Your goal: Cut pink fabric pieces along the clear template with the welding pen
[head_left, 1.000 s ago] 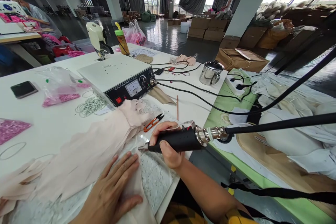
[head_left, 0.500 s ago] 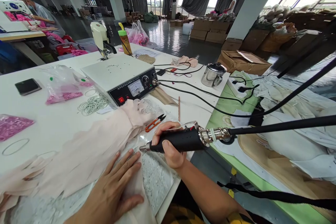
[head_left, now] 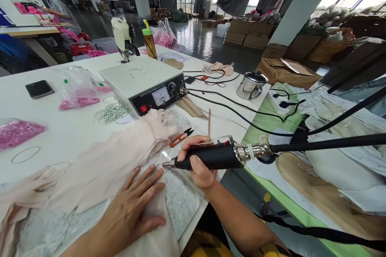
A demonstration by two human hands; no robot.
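My right hand [head_left: 200, 164] is wrapped round the black body of a handheld ultrasonic tool [head_left: 215, 156]. Its metal tip points left, near the fabric's edge and just beside my left fingertips; whether it touches the cloth I cannot tell. My left hand [head_left: 137, 198] lies flat with fingers spread on pale pink fabric [head_left: 108, 156]. Beneath the cloth is a clear, scuffed sheet [head_left: 183, 200] on the white table. Orange-handled thread snips [head_left: 181, 137] rest just beyond the tool. A control box [head_left: 144, 78] with a dial meter and red switch stands behind the fabric, cabled at its front.
Black cables [head_left: 229, 106] run across the table to the right. A lidded metal mug [head_left: 250, 87], rubber bands [head_left: 111, 113], a phone [head_left: 39, 88] and bags of pink pieces [head_left: 19, 132] lie about. A green surface [head_left: 256, 124] with fabric adjoins at right. Another person [head_left: 56, 6] sits far left.
The view has shifted slightly, so the scene sits a little further right. The tool and both hands keep nearly the same places over the fabric.
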